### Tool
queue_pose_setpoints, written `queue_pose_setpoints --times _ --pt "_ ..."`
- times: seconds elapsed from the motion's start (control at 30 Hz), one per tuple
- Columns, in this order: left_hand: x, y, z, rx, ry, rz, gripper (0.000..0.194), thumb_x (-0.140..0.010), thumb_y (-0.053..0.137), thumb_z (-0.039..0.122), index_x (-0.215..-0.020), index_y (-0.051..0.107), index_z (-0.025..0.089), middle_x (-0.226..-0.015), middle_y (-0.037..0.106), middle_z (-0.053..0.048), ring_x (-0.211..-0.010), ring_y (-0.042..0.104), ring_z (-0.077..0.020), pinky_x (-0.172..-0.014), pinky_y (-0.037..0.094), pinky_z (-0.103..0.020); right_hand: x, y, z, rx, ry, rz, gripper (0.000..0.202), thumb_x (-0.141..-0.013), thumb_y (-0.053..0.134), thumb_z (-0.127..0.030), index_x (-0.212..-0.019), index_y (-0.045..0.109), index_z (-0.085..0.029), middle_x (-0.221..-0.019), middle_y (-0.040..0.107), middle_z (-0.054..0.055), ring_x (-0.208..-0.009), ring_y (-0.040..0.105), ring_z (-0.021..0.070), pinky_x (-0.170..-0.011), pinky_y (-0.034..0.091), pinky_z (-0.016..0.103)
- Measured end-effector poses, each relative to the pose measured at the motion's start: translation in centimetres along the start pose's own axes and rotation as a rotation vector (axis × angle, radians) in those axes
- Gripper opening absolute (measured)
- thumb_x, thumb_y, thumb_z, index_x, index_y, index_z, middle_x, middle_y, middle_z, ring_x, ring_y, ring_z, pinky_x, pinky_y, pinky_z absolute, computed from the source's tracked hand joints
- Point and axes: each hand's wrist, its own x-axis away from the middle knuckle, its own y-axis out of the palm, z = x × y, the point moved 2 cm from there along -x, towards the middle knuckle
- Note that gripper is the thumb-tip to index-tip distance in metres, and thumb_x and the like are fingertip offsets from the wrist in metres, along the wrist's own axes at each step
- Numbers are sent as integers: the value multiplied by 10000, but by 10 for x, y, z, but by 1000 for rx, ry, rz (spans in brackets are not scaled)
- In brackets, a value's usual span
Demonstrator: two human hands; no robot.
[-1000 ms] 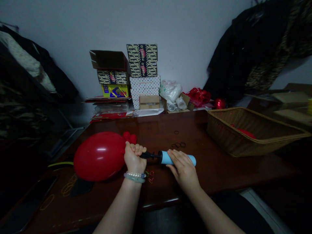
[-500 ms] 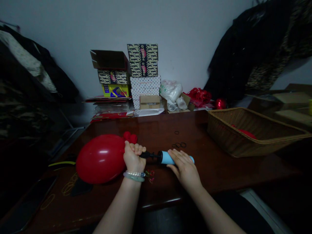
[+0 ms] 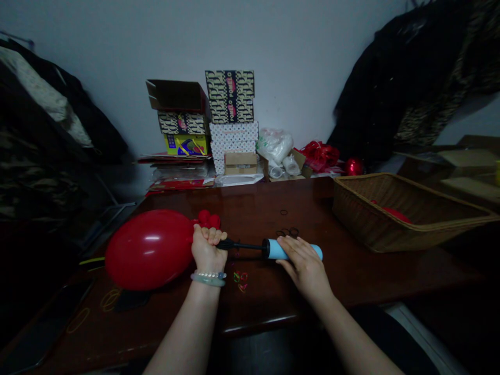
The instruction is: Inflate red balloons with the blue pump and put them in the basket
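An inflated red balloon [image 3: 150,250] lies to the left, its neck end inside my closed left hand [image 3: 207,247]. The same fist also grips the black end of a hand balloon pump [image 3: 278,249]; the join between balloon and pump is hidden by my fingers. A thin black rod shows between that end and the pump's blue barrel. My right hand [image 3: 304,265] is wrapped over the blue barrel. Small coloured rubber bands [image 3: 241,280] lie on the table between my forearms. Beyond my left hand sit small red balls or balloons [image 3: 209,219].
Dark bands [image 3: 288,232] lie on the brown table [image 3: 250,203] behind the pump. A wicker basket [image 3: 390,229] with something red inside stands at the right. Stacked boxes [image 3: 230,99] and plastic bags [image 3: 275,146] line the wall. A phone-like dark slab [image 3: 47,328] lies front left.
My hands have moved apart: the left hand and balloon shifted left, the right hand and blue barrel shifted right. More of the pump's black rod shows.
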Motion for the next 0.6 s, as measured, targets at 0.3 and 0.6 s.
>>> queue_pose_setpoints --times 0.3,0.6 --pt "19 -1 -38 -31 -74 16 476 -914 486 396 -539 283 186 -397 244 83 -337 247 -51 -425 283 -217 5 13 -17 -15 18 -18 482 -884 565 -282 -1352 474 -210 -1263 614 76 -1176 565 228 -1027 451 460" --pt "18 4 -26 -37 -45 27 480 -921 473 384 -535 266 189 -394 243 81 -337 235 -53 -421 272 -219 0 12 -19 0 -1 -51 473 -896 564 -321 -1344 471 -201 -1285 600 70 -1204 544 223 -1047 416 456"
